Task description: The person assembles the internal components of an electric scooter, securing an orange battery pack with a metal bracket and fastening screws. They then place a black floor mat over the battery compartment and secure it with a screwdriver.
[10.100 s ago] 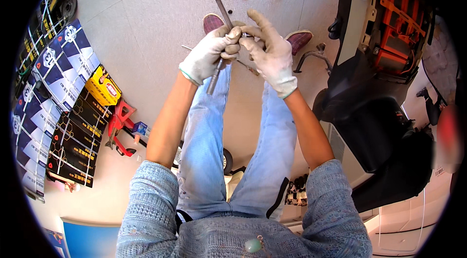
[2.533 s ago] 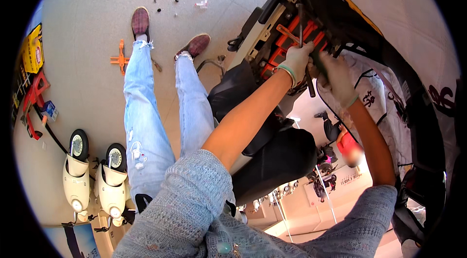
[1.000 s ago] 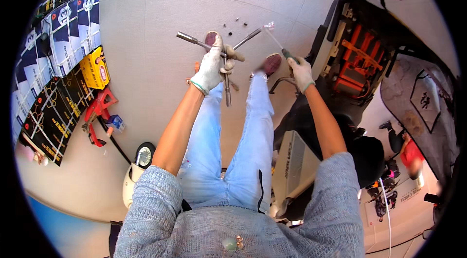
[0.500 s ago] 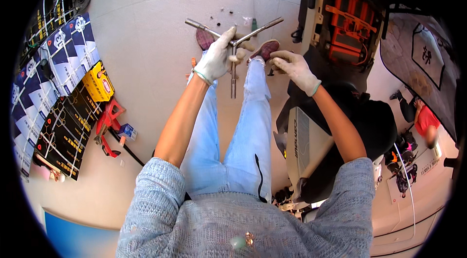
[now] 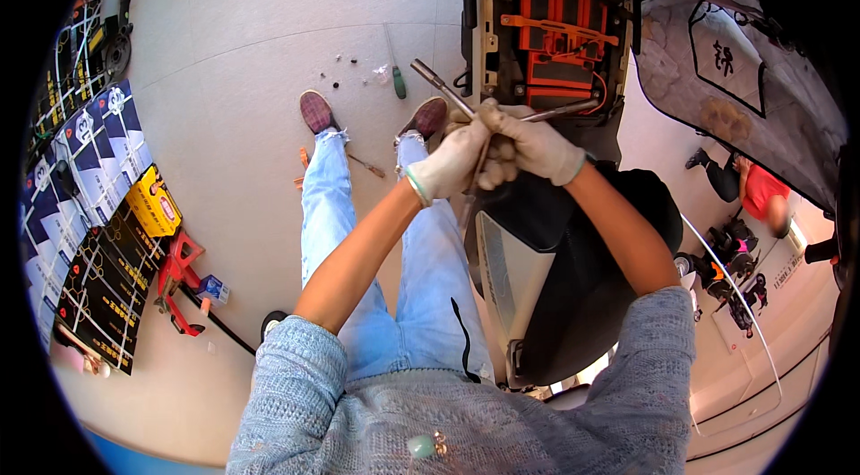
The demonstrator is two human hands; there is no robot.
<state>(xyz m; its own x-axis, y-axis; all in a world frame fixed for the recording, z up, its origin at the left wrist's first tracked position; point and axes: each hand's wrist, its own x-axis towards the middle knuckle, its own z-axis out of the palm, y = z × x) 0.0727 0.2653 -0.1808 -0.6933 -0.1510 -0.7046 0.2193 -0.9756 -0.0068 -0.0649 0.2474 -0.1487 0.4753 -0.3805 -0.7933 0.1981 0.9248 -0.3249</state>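
Observation:
A silver three-way socket wrench [image 5: 439, 85] is held up in front of my body. My gloved left hand [image 5: 451, 162] is closed around it near its centre. The gloved right hand [image 5: 545, 148] grips it there too, its fingers against the left ones. One arm of the wrench points up and left, another reaches right to the lower edge of an open compartment [image 5: 492, 45] with red-orange battery blocks [image 5: 545, 77] inside. The third points downward and is partly hidden by the hands.
On the floor lie a green-handled screwdriver [image 5: 399, 83], several small dark parts and a thin tool [image 5: 369, 168] beside my leg. Stacked boxes [image 5: 98, 287] and a red stand [image 5: 182, 262] are at left. A dark vehicle body [image 5: 618, 251] stands at right; a person in red [image 5: 763, 193] is beyond.
My right hand has come onto the wrench beside the left. Both hands and the wrench have moved right, toward the compartment, and the view has shifted right.

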